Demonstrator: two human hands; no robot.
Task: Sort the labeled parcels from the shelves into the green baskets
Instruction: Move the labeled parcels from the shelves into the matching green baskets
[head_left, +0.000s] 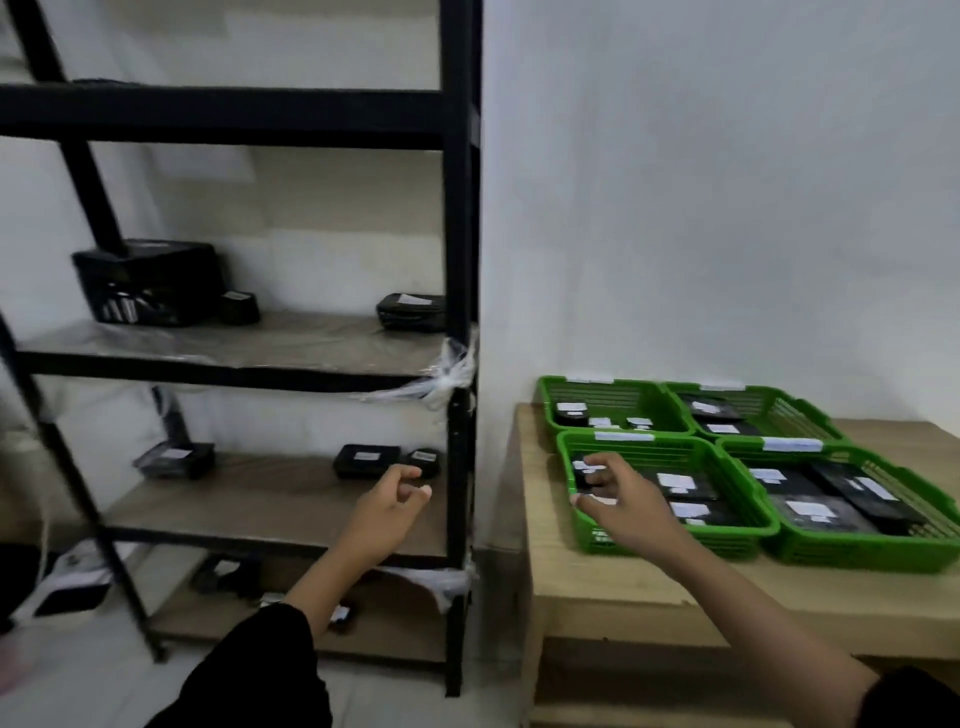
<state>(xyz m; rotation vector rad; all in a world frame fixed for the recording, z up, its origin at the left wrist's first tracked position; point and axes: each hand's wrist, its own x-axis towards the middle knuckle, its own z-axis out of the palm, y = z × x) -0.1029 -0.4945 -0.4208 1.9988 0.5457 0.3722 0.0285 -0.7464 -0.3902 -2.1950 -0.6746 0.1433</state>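
four green baskets (748, 452) of slatted plastic sat in a two-by-two block on the pale wooden bench (613, 587), each with a white label strip on its rim and flat black parcels with white stickers lying inside. the right hand (623, 506) was reaching over the near-left basket (670, 540), holding a small black parcel (584, 470) just above that basket's left end. the frame was blurry there, but the grip looked clamped on it, thumb below and fingers curled over the top.

the left hand (387, 512) hovered in front of the middle shelf board of the black metal rack (460, 312), its grip loosely curled and holding nothing, fingertips near a flat black box (366, 460) and a smaller parcel (425, 461) right beside it. another wrapped parcel (174, 460) lay further left on the same wood-grain board. the shelf above carried a big black crate-like box (148, 283), a small parcel (239, 306) next to it and a rounded one (410, 310) at the right end. crinkly clear plastic wrap (447, 371) clung to the rack's right post. more parcels (223, 574) lay on the bottom board.
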